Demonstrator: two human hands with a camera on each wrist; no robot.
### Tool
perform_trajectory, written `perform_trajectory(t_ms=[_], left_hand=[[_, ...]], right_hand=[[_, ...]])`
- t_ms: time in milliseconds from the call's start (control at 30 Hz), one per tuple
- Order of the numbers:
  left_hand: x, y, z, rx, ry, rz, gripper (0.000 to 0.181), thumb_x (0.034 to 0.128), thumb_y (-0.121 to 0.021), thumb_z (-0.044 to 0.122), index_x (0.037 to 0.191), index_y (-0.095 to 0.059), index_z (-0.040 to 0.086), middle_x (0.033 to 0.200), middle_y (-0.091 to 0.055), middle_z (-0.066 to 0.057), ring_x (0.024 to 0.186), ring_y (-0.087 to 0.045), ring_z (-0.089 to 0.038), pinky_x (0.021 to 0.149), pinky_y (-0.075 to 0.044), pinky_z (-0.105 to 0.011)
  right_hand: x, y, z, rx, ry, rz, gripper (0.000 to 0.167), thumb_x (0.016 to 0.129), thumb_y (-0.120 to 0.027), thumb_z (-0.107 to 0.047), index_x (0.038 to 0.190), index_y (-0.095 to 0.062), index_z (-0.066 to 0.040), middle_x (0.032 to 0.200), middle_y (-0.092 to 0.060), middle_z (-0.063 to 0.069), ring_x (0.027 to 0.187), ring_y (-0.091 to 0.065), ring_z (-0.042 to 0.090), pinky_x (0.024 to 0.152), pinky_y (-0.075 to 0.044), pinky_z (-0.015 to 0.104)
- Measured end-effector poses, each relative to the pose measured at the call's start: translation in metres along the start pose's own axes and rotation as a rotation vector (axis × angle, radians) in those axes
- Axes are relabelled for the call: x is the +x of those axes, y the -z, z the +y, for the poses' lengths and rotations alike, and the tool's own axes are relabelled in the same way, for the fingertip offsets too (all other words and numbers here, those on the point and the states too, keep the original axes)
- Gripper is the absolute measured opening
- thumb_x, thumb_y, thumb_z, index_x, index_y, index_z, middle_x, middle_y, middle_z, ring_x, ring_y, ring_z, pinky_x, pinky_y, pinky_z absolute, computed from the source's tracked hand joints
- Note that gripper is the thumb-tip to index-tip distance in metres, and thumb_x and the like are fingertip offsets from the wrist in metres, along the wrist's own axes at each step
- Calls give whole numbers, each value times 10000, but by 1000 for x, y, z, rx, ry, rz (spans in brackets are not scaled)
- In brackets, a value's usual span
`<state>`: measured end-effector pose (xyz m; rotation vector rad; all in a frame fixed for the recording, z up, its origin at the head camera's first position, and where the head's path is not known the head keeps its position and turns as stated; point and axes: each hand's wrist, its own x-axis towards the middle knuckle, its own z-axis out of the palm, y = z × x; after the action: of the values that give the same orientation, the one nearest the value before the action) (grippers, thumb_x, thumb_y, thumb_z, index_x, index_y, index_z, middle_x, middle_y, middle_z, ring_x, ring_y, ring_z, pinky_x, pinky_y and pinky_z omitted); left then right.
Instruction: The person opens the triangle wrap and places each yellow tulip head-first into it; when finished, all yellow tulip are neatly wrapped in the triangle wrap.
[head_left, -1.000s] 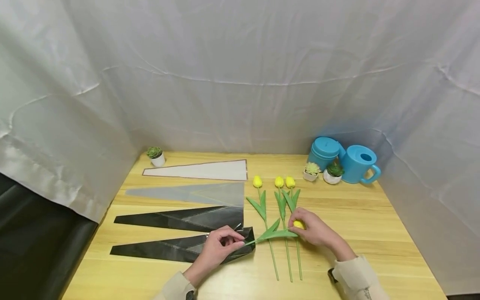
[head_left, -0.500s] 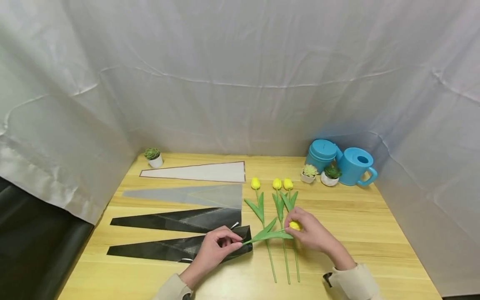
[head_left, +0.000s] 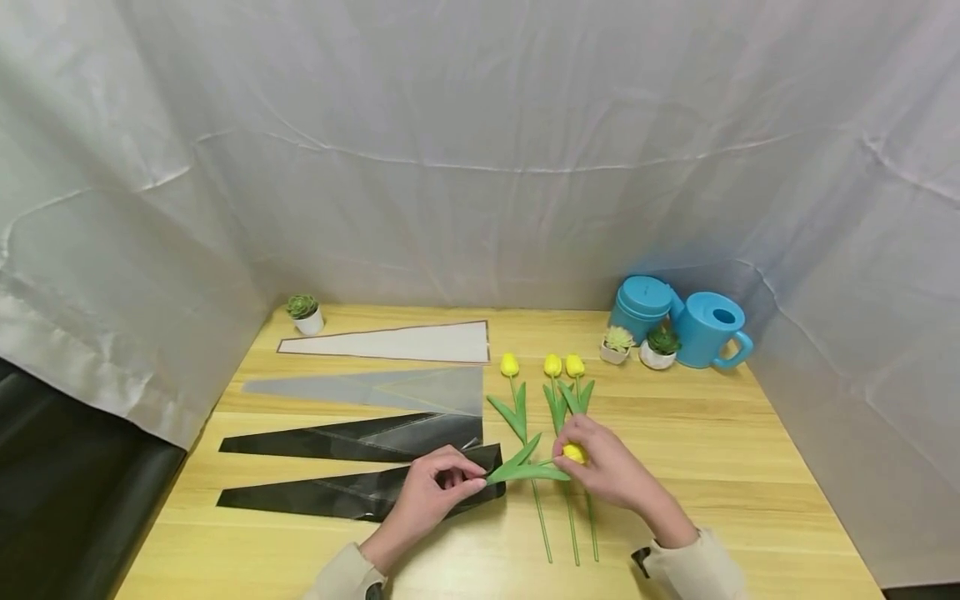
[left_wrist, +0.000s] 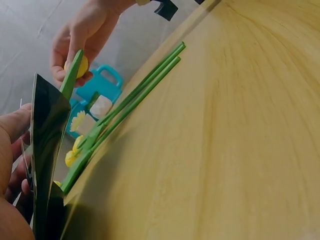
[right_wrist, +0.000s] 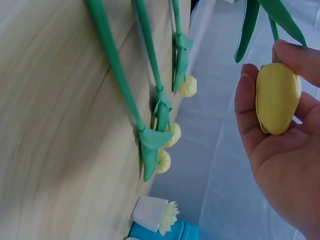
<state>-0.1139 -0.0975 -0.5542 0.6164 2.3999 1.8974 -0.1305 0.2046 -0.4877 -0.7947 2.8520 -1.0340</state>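
Note:
The right hand (head_left: 611,467) pinches a yellow tulip (right_wrist: 278,98) just below its head, the bloom lying against the palm. Its green leaves (head_left: 525,468) point left to the mouth of a black sleeve (head_left: 300,498), and the lower stem is out of sight there. At that mouth the left hand (head_left: 426,497) grips the sleeve's edge between thumb and fingers, holding it raised in the left wrist view. Three more tulips (head_left: 510,365) lie side by side on the table, under and behind the held one.
A second black sleeve (head_left: 330,440), a grey sleeve (head_left: 360,388) and a white one (head_left: 405,342) lie behind the left hand. A potted succulent (head_left: 306,315) stands back left. Back right are two small pots (head_left: 657,356), a blue lidded cup (head_left: 642,307) and a blue watering can (head_left: 705,337).
The right hand has moved left with the tulip, and its lower stem has gone from view at the black sleeve's mouth. The left hand keeps its grip in nearly the same place.

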Motion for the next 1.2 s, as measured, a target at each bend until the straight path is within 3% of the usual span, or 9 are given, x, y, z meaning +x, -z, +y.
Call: perform_trajectory(t_ms=[400,700,900,1200], left_hand=[[2,-2,7,13,30,-16,100,899,-821,322,985,-813,273,866,-677,50,682,-568,-102,617,-512,-251],[4,-7,9,14,-20,0,102,896,-829,266,982,-820,212,852,-676,47,669,-557,-73,594,-504,-241],[6,-9,11,21,-43,-4,105,895,-831,250,984,-821,196,858,-674,61,669,-546,-85,592,-491,-247],[4,4,10,38,-61,-14,229,870,-854,281,1077,-799,202,936,-698,12,761,-602,-141,672,-535,-263]], right_hand=[[4,-12,-17,-1,-39,-25,177,938,-758,-131,868,-661,-261,1002,-578,-119,1020,-601,147,943,-542,453],[7,-27,-25,-3,-57,-21,183,920,-771,-130,862,-669,-271,1013,-590,-114,1020,-602,129,948,-541,456],[9,-35,-27,4,-21,-6,200,923,-774,-114,844,-666,-263,1003,-601,-95,990,-620,154,898,-544,430],[9,-36,-27,-1,-31,6,178,937,-768,-150,849,-672,-271,1011,-603,-111,991,-612,117,906,-546,413]])
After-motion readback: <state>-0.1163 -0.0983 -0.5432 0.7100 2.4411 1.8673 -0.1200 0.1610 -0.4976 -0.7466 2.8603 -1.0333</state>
